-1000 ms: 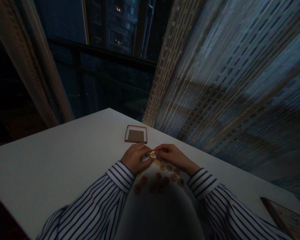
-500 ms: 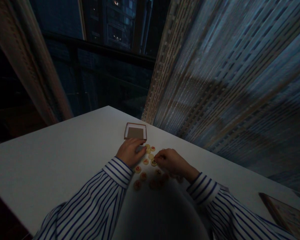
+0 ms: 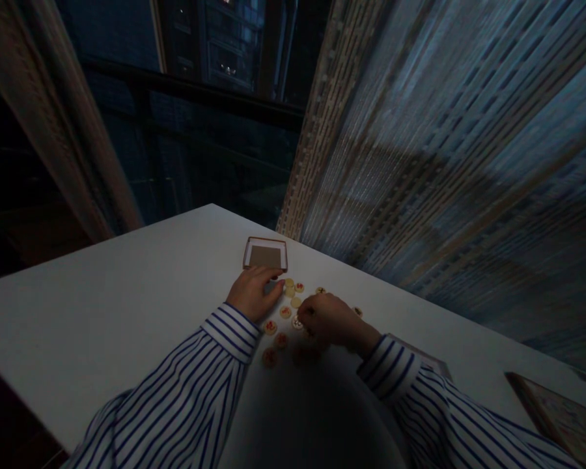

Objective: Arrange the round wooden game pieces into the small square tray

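My left hand [image 3: 254, 293] rests on the white table with its fingers stretched out, next to an open shallow box [image 3: 265, 255]. My right hand [image 3: 328, 317] is closed in a pinch, its fingertips at the edge of a round Chinese chess piece [image 3: 297, 321] with dark marking. Between my hands lie several more pieces: a red-marked one [image 3: 286, 312], a plain face-down one [image 3: 295, 302] and another red-marked piece [image 3: 270, 327] by my left cuff. Pieces nearer to me sit in deep shadow, and my right hand partly hides some.
A dark-marked piece [image 3: 321, 290] lies beyond my right hand. A flat pale-edged object [image 3: 422, 358] is partly under my right sleeve. A framed, patterned flat box [image 3: 561, 413] lies at the right. A string curtain [image 3: 420, 163] hangs along the table's far edge.
My right hand has moved slightly left and toward me, and the dark-marked piece at its fingertips shifted with it, now looking brighter. My left hand stays almost in place.
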{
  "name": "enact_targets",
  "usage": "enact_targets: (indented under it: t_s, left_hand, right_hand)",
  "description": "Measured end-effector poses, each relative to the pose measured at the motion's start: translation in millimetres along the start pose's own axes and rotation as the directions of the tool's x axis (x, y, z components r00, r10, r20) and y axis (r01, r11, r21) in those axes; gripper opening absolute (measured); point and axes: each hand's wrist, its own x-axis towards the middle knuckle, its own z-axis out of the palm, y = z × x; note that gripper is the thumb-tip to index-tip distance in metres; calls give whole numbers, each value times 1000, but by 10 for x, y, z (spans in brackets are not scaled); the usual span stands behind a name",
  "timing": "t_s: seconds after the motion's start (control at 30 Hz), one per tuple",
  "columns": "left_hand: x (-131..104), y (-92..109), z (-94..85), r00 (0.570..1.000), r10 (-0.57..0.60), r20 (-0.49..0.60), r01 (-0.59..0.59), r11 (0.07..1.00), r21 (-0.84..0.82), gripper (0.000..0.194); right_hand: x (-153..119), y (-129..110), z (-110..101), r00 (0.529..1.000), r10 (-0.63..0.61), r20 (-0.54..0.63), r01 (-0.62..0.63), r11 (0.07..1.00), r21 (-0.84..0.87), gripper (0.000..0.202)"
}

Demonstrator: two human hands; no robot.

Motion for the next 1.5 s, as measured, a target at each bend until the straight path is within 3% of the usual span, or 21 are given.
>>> enact_targets:
  t_s: [0.33,0.67,0.83,1.03,1.5]
  left_hand:
    - [1,-6,5,1000,9,-13,-9,1000,17,21]
    - [11,-5,5,1000,9,0,-9,1000,6,23]
    - [4,-15,14,1000,22,-18,-22,1000,18,22]
    - [2,-7,13,999,33,4,-33,999,16,23]
    - [-8,-9,20,999,33,4,-33,999,-1,23]
  right_hand:
    - [-6,-5,35,1000,-4,1,4,999,-51,24]
    - [-89,-56,30,996,-88,17,89,989,-120,27]
    - [-76,1,-63,999,-11,38,16,992,-127,26]
    - [-63,151,-167,998,-25,-50,13,972,-235,31]
    - [88,97,-81,997,-71,-8,63,937,-344,28]
